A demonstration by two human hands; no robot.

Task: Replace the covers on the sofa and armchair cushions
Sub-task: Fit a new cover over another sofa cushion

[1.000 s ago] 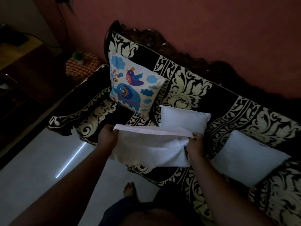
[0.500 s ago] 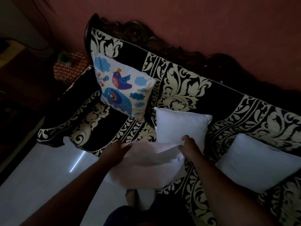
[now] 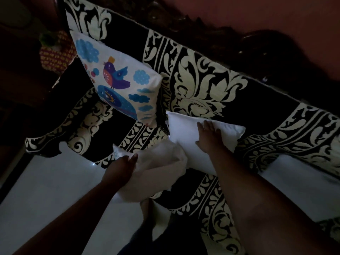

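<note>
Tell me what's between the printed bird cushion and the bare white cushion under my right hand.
Only a narrow strip of the patterned sofa cover separates the bird cushion from the white cushion, seen in the head view.

I can read no words, numbers or brand marks here — the printed cushion [image 3: 117, 78] at ten o'clock carries only pictures — a bird, clouds — no lettering.

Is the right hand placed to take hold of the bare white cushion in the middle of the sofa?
Probably yes. The right hand already lies flat on the bare white cushion with nothing between them, while the left hand holds the loose cover just beside it.
</note>
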